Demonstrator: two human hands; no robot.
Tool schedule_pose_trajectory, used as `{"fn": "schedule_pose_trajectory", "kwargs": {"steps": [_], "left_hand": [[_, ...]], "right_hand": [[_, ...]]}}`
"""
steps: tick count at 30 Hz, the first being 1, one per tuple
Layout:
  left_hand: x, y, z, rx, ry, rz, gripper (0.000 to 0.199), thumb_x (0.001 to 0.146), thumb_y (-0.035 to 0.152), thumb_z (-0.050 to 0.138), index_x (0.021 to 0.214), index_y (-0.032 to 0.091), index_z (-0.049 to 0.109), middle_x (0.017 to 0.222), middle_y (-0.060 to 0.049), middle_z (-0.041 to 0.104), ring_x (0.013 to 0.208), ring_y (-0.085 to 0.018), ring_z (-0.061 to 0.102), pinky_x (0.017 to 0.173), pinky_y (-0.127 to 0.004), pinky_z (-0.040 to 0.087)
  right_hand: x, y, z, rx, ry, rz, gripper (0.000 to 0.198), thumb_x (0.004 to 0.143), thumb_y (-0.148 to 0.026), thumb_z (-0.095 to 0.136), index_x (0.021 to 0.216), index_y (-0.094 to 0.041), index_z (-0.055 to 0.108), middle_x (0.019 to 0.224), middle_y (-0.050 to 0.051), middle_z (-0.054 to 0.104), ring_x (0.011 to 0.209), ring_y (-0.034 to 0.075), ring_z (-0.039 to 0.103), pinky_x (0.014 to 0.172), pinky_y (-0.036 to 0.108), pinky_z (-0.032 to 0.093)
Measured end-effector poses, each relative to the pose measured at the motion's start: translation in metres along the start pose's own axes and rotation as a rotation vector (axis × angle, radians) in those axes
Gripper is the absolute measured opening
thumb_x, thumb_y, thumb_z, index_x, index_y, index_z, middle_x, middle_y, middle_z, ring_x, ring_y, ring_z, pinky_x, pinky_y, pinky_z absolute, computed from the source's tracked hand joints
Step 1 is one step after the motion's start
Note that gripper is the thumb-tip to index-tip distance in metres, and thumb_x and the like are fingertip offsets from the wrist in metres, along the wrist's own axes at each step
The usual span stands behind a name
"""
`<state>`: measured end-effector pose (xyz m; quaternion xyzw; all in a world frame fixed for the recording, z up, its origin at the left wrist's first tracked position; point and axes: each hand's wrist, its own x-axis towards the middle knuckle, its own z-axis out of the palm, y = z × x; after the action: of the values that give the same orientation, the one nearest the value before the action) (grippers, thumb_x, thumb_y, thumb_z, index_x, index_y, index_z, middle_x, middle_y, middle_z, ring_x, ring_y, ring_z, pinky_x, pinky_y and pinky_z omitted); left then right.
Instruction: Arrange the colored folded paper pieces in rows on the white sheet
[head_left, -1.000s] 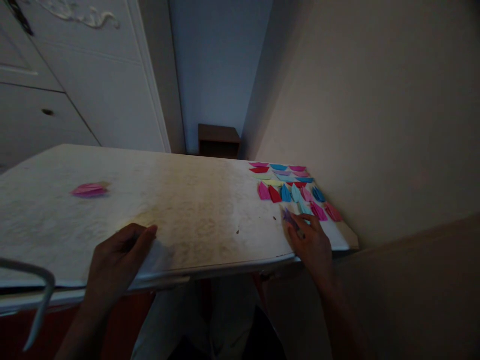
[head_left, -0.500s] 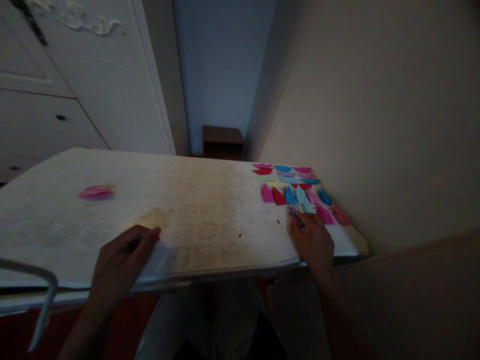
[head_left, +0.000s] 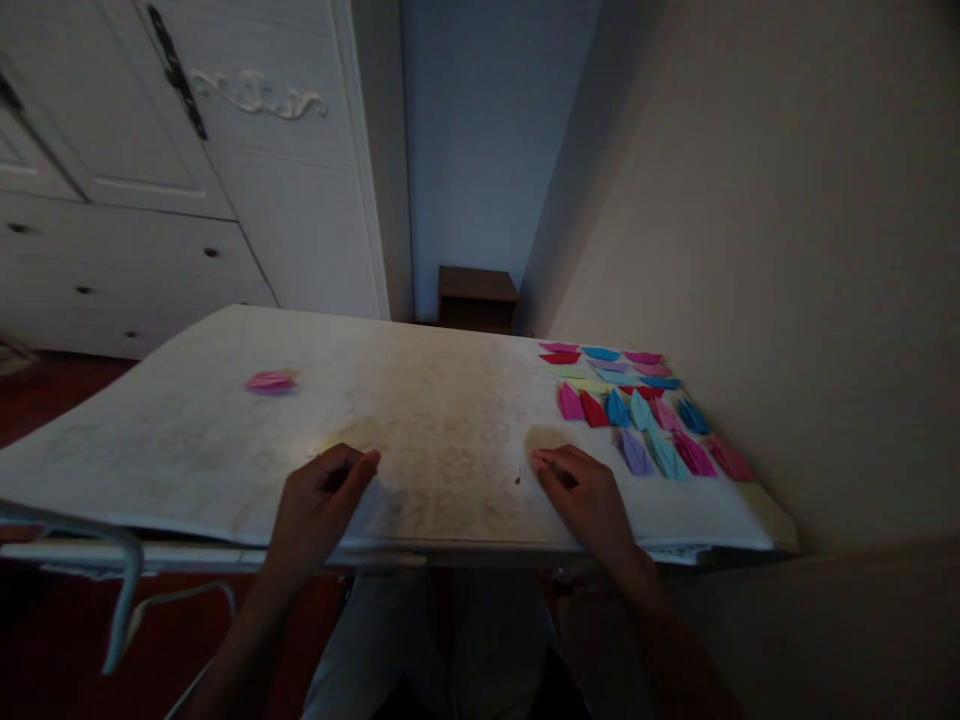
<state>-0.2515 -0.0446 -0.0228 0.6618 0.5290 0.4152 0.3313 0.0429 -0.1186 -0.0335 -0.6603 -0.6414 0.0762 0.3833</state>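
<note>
Hands rest on the white table (head_left: 450,420): my left hand (head_left: 319,510) and right hand (head_left: 589,500) lie loosely curled, holding nothing. Beside the right hand I count roughly nineteen folded paper pieces (head_left: 637,400); one pink folded piece (head_left: 270,381) lies well apart, beyond the left hand. No writing is legible.

- Folded papers (head_left: 637,405): many colours, laid in rows just beyond and to the right of the right hand (head_left: 589,500), near the wall.
- Pink paper (head_left: 270,381): alone, beyond the left hand (head_left: 319,505) and off to its left.
- White wardrobe (head_left: 225,200) with drawers: far beyond the left hand.
- Brown stand (head_left: 478,297): far ahead, between the hands.
- Wall (head_left: 787,250): right of the right hand.
- Metal frame (head_left: 124,590): left of and below the left hand.
</note>
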Motion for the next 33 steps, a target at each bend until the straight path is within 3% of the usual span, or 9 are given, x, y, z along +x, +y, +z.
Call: {"fn": "schedule_pose_trajectory", "kwargs": {"steps": [4, 9, 12, 16, 19, 23, 26, 29, 33], "left_hand": [[0.0, -0.002, 0.001, -0.019, -0.008, 0.042, 0.035, 0.081, 0.042, 0.057, 0.056, 0.018, 0.053, 0.052, 0.005, 0.042, 0.05, -0.01, 0.038, 0.047, -0.021, 0.03], [0.0, -0.011, -0.001, -0.084, -0.089, 0.042, 0.037, 0.085, 0.045, 0.054, 0.061, 0.017, 0.054, 0.054, 0.004, 0.044, 0.05, -0.009, 0.039, 0.047, -0.021, 0.031], [0.008, -0.018, -0.012, -0.054, -0.13, 0.049, 0.037, 0.087, 0.047, 0.052, 0.065, 0.017, 0.056, 0.055, 0.004, 0.048, 0.049, -0.009, 0.043, 0.047, -0.021, 0.034], [0.037, -0.034, -0.052, 0.284, -0.007, 0.169, 0.028, 0.089, 0.041, 0.052, 0.078, 0.017, 0.063, 0.076, -0.002, 0.062, 0.062, -0.013, 0.056, 0.061, -0.024, 0.045], [0.068, -0.052, -0.093, 0.661, 0.005, 0.207, 0.027, 0.087, 0.032, 0.052, 0.108, 0.019, 0.064, 0.115, -0.008, 0.062, 0.087, -0.019, 0.064, 0.077, -0.031, 0.05], [0.109, -0.075, -0.132, 0.884, -0.19, 0.198, 0.047, 0.088, 0.029, 0.05, 0.134, 0.019, 0.052, 0.14, -0.012, 0.05, 0.116, -0.025, 0.058, 0.094, -0.036, 0.049], [0.131, -0.08, -0.138, 0.926, -0.338, 0.209, 0.055, 0.086, 0.021, 0.049, 0.14, 0.015, 0.046, 0.148, -0.012, 0.045, 0.133, -0.024, 0.046, 0.107, -0.034, 0.039], [0.144, -0.074, -0.134, 0.955, -0.426, 0.186, 0.054, 0.084, 0.016, 0.047, 0.138, 0.015, 0.048, 0.145, -0.012, 0.05, 0.131, -0.023, 0.048, 0.108, -0.034, 0.038], [0.147, -0.061, -0.136, 1.013, -0.427, 0.171, 0.043, 0.087, 0.025, 0.047, 0.128, 0.016, 0.058, 0.13, -0.014, 0.062, 0.117, -0.026, 0.059, 0.096, -0.036, 0.045]], "right_hand": [[0.013, -0.016, 0.018, 0.116, -0.091, 0.027, 0.028, 0.09, -0.037, 0.052, 0.091, -0.019, 0.073, 0.085, 0.005, 0.074, 0.073, 0.019, 0.067, 0.07, 0.031, 0.053], [0.021, -0.023, 0.032, 0.077, -0.193, -0.04, 0.03, 0.09, -0.04, 0.051, 0.092, -0.021, 0.074, 0.096, 0.006, 0.075, 0.087, 0.023, 0.068, 0.08, 0.037, 0.052], [0.02, -0.024, 0.033, 0.032, -0.232, -0.083, 0.031, 0.09, -0.042, 0.049, 0.091, -0.023, 0.074, 0.094, 0.005, 0.074, 0.086, 0.023, 0.068, 0.079, 0.037, 0.053], [0.018, -0.024, 0.032, -0.007, -0.226, -0.092, 0.034, 0.09, -0.046, 0.049, 0.091, -0.024, 0.074, 0.094, 0.005, 0.074, 0.085, 0.023, 0.069, 0.077, 0.036, 0.054], [0.018, -0.023, 0.033, -0.027, -0.231, -0.09, 0.037, 0.09, -0.049, 0.047, 0.091, -0.025, 0.074, 0.097, 0.006, 0.074, 0.088, 0.024, 0.069, 0.078, 0.037, 0.055], [0.018, -0.019, 0.035, -0.053, -0.234, -0.068, 0.039, 0.089, -0.054, 0.047, 0.093, -0.026, 0.075, 0.1, 0.005, 0.075, 0.09, 0.024, 0.07, 0.078, 0.036, 0.056], [0.018, -0.016, 0.036, -0.052, -0.238, -0.058, 0.042, 0.088, -0.057, 0.048, 0.093, -0.026, 0.075, 0.102, 0.006, 0.075, 0.093, 0.025, 0.07, 0.081, 0.037, 0.056], [0.018, -0.016, 0.035, -0.052, -0.249, -0.037, 0.043, 0.087, -0.059, 0.048, 0.093, -0.026, 0.075, 0.102, 0.005, 0.075, 0.094, 0.025, 0.07, 0.083, 0.038, 0.056], [0.019, -0.019, 0.034, -0.05, -0.27, -0.021, 0.043, 0.087, -0.059, 0.047, 0.092, -0.026, 0.075, 0.101, 0.004, 0.075, 0.094, 0.025, 0.069, 0.084, 0.039, 0.055]]}}
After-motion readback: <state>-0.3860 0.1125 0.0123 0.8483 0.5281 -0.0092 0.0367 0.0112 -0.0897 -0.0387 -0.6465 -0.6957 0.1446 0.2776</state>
